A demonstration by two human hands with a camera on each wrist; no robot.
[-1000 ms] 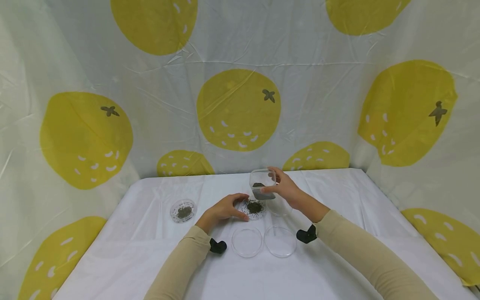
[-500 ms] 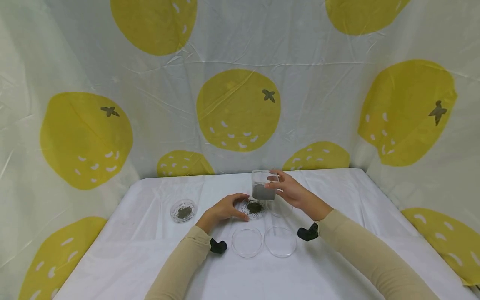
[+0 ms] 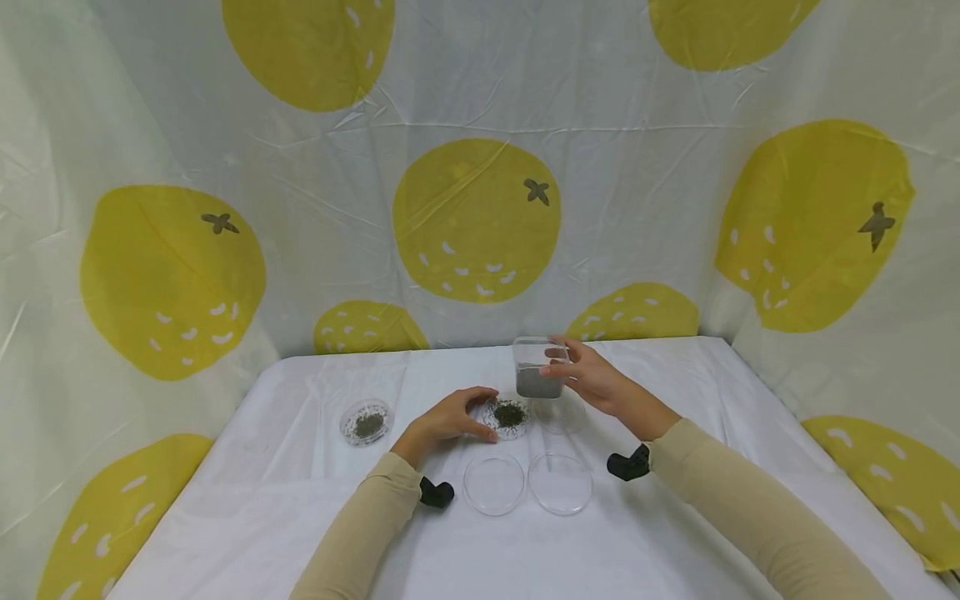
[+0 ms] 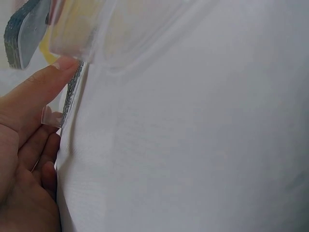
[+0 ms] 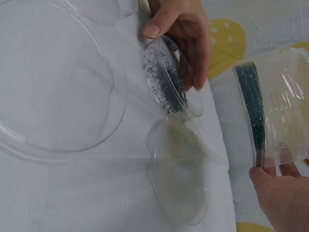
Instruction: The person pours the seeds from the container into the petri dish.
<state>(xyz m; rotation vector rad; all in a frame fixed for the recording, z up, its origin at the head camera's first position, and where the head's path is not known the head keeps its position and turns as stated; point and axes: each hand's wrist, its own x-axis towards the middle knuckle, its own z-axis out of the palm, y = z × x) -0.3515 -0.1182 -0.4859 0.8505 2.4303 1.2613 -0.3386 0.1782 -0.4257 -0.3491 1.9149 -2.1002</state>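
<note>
My right hand (image 3: pixel 596 382) grips a clear plastic container (image 3: pixel 540 367) with dark grey granules in its bottom. It is held upright in the air, above and behind a bare clear petri dish (image 5: pixel 178 179). My left hand (image 3: pixel 450 415) spans a second petri dish (image 3: pixel 508 415) on the table, thumb on its near side and fingers at the far side. Dark granules are heaped in that dish's middle and scattered around. In the left wrist view the thumb (image 4: pixel 41 87) touches the dish's edge; the fingertips behind are partly hidden.
Another petri dish (image 3: pixel 367 423) with dark granules sits to the left. Two clear round dish pieces (image 3: pixel 494 485) (image 3: pixel 561 483) lie side by side nearer to me. A white cloth covers the table (image 3: pixel 480 558); a lemon-patterned curtain (image 3: pixel 622 208) hangs behind its far edge.
My right hand has moved to the right with the container, which has gone from tilted to upright, its granules settling level. The left hand and the dishes have stayed put.
</note>
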